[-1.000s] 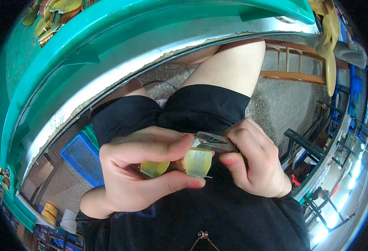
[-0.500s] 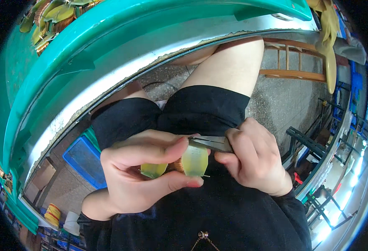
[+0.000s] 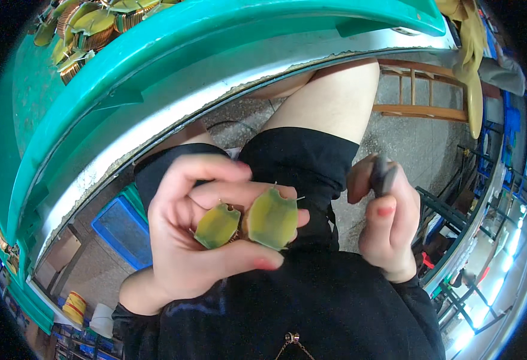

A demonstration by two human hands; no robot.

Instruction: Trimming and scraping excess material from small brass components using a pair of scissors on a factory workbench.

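Cupped around a copper-wire coil [image 3: 244,225], my left hand [image 3: 197,231] holds it above my lap. Two yellow-green insulating sheets on it, a smaller one [image 3: 218,227] and a larger one [image 3: 273,219], face up. Short thin wire ends stick out at their edges. Most of the winding is hidden under the sheets and fingers, so I cannot tell whether it is one coil or two. Apart from it on the right, my right hand [image 3: 389,219] is closed on a dark flat metal hand tool [image 3: 383,176], blurred and seen nearly end-on.
A green tray [image 3: 113,75] on the worktable [image 3: 173,123] holds several similar copper coils [image 3: 95,27] at the far left. Below stand a blue bin [image 3: 119,231] and a yellow wire spool [image 3: 74,307]. A wooden stool [image 3: 422,111] and metal racks [image 3: 449,216] are at right.
My right hand has drawn the tool away from the coil, to the right, and turned it. The left fingers have loosened, and the coil is tilted so both sheets show more fully.
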